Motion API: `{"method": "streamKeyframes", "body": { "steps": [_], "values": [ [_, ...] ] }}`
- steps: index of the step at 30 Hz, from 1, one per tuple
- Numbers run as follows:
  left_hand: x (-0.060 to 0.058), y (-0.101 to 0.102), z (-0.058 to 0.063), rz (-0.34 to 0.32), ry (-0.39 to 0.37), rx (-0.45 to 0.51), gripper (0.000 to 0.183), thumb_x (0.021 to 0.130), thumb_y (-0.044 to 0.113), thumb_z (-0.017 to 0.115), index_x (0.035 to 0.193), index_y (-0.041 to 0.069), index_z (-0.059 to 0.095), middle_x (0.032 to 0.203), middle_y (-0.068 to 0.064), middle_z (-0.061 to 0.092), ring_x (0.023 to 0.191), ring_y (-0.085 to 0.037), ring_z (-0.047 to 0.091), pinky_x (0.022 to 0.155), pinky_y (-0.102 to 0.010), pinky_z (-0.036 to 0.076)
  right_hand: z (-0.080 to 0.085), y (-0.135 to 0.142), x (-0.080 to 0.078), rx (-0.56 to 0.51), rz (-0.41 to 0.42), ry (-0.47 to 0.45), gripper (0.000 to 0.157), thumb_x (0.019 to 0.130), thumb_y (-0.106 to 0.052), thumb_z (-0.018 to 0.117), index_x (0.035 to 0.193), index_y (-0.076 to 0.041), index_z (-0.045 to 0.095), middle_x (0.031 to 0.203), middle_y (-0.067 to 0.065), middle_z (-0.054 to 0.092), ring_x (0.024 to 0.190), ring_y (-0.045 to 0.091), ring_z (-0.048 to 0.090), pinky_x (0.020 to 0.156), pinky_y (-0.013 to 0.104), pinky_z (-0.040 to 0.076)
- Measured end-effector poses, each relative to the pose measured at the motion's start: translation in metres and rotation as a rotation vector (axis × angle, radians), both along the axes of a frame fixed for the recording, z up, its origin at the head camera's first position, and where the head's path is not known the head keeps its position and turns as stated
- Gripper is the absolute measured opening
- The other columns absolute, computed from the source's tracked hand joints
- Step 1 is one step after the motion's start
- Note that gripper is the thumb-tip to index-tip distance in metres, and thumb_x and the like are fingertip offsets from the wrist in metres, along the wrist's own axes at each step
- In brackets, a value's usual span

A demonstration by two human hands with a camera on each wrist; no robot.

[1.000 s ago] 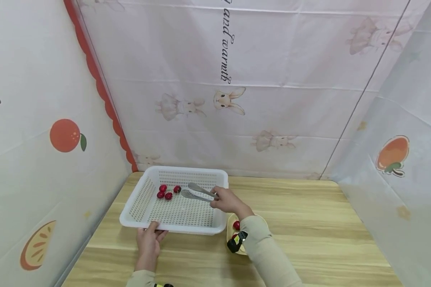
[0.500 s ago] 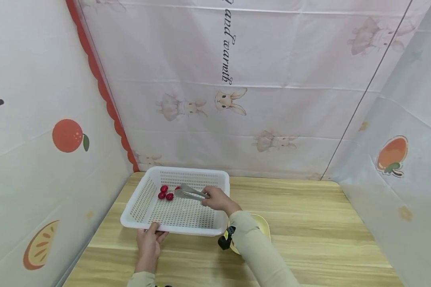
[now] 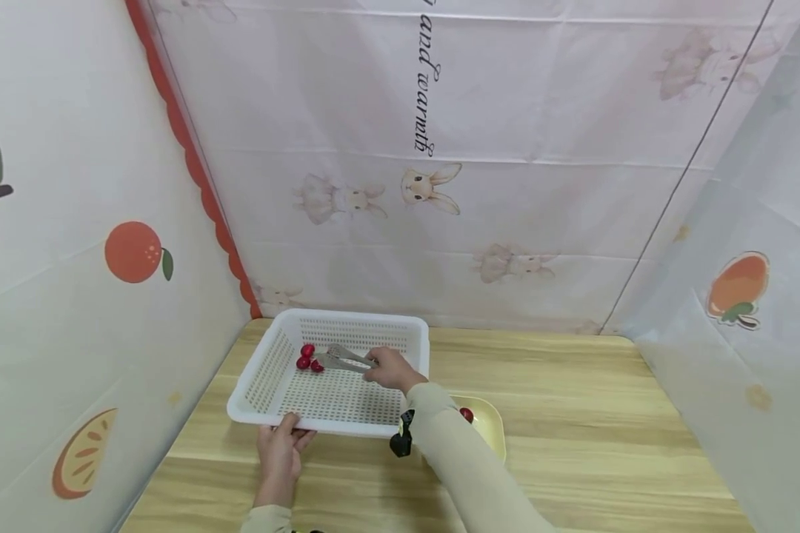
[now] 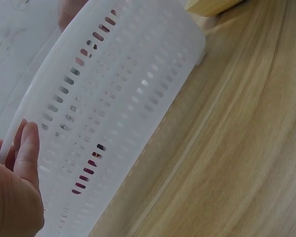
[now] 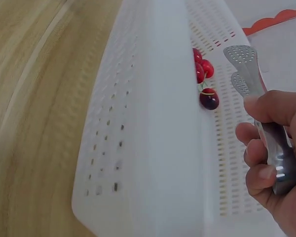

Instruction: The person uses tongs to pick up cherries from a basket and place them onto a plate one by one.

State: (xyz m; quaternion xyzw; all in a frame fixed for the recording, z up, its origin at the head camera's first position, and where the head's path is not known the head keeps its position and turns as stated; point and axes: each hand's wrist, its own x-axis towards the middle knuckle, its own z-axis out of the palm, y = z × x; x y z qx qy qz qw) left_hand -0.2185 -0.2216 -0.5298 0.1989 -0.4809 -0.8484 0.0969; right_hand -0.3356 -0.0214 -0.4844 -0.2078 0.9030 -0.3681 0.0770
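Note:
A white slotted plastic basket [image 3: 347, 428] stands at the back left of the wooden table. My left hand [image 3: 280, 448] grips its front rim, the thumb [image 4: 28, 153] pressed to the outer wall in the left wrist view. Over the inside of the basket, my right hand [image 3: 390, 369] holds metal tongs [image 3: 343, 357] with perforated tips. Several red cherries [image 3: 307, 349] lie on the basket floor to the left. The tongs' tips overlap that cluster in the head view. From the right wrist, a darker cherry [image 5: 209, 100] with a green stem shows, and the two tips [image 5: 241, 53] stand slightly apart with nothing between them.
A yellow plate [image 3: 496, 433] sits to the right of the basket, partly covered by my right sleeve [image 3: 470, 463]. One cherry [image 3: 467, 414] on it is visible. Printed cloth walls [image 3: 493, 185] rise behind the table and at both sides.
My right hand has carried the tongs leftward, toward the cherries, and the tips now overlap the cluster. The left hand keeps its grip on the basket rim.

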Motion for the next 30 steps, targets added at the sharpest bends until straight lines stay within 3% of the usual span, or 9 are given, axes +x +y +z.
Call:
{"method": "streamKeyframes", "body": {
  "steps": [10, 22, 30],
  "values": [
    [0.002, 0.001, -0.002, 0.020, 0.020, 0.007, 0.039, 0.091, -0.002, 0.045, 0.128, 0.010, 0.038, 0.084, -0.003, 0.067, 0.075, -0.019, 0.067, 0.071, -0.034, 0.056, -0.011, -0.010, 0.001, 0.089, -0.004, 0.048, 0.020, 0.076, -0.007, 0.071, 0.094, -0.001, 0.064, 0.080, 0.000, 0.061, 0.069, 0.013, 0.053, 0.061, 0.027, 0.048],
    [0.004, 0.005, 0.003, 0.051, 0.055, -0.010, 0.038, 0.089, -0.004, 0.045, 0.124, 0.010, 0.040, 0.084, -0.002, 0.067, 0.071, -0.018, 0.066, 0.068, -0.033, 0.057, -0.011, -0.018, 0.006, 0.130, -0.014, 0.009, 0.023, 0.081, -0.012, 0.067, 0.102, -0.004, 0.064, 0.085, 0.000, 0.062, 0.068, 0.011, 0.053, 0.060, 0.025, 0.048],
    [0.005, 0.007, 0.002, 0.044, 0.063, -0.021, 0.046, 0.090, -0.005, 0.043, 0.134, 0.005, 0.032, 0.088, -0.004, 0.066, 0.074, -0.019, 0.066, 0.070, -0.034, 0.057, -0.016, -0.019, 0.009, 0.150, -0.026, 0.012, 0.024, 0.081, -0.010, 0.066, 0.104, -0.004, 0.064, 0.085, 0.002, 0.064, 0.067, 0.012, 0.055, 0.059, 0.027, 0.049]
  ]
}}
